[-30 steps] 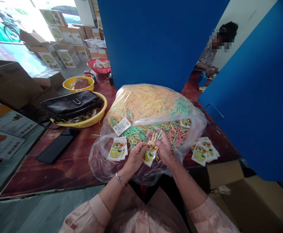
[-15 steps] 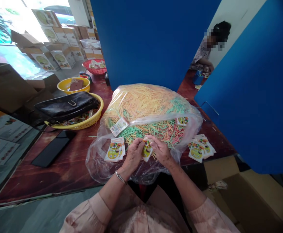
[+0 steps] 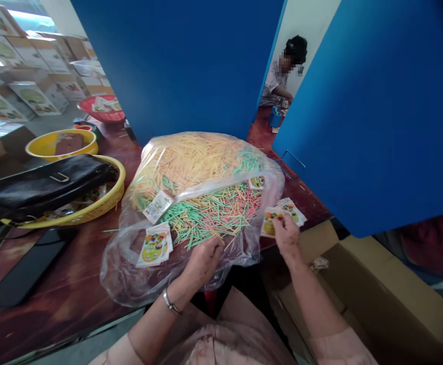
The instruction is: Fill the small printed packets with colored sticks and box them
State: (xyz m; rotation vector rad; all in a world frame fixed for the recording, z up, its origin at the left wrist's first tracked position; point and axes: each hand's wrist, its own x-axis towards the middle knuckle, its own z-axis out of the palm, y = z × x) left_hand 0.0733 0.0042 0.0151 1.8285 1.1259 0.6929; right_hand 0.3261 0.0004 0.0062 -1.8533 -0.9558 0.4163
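Observation:
A clear plastic bag [image 3: 202, 157] full of thin coloured sticks [image 3: 210, 213] lies open on the table. My left hand [image 3: 206, 256] is closed at the near edge of the sticks; what it holds, if anything, is too small to name. Over the right-hand pile of printed packets [image 3: 269, 225], my right hand [image 3: 287, 235] has its fingers closed on a packet at the pile's near side. Another pile of packets [image 3: 153, 246] rests on the bag's left flap. One packet [image 3: 158, 206] lies tilted above it, and one more [image 3: 256, 182] is at the bag's right.
At the left are a black handbag [image 3: 50, 177] on a yellow basket [image 3: 120, 187], a black phone-like slab [image 3: 24, 268], a yellow bowl [image 3: 35, 147] and a red basket [image 3: 107, 115]. Blue panels [image 3: 191, 66] stand behind. An open carton [image 3: 381, 294] is below right; a person [image 3: 278, 81] sits beyond.
My hands have moved apart; the right went to the right-hand pile, and the packet held between them is no longer seen there. The view has turned right.

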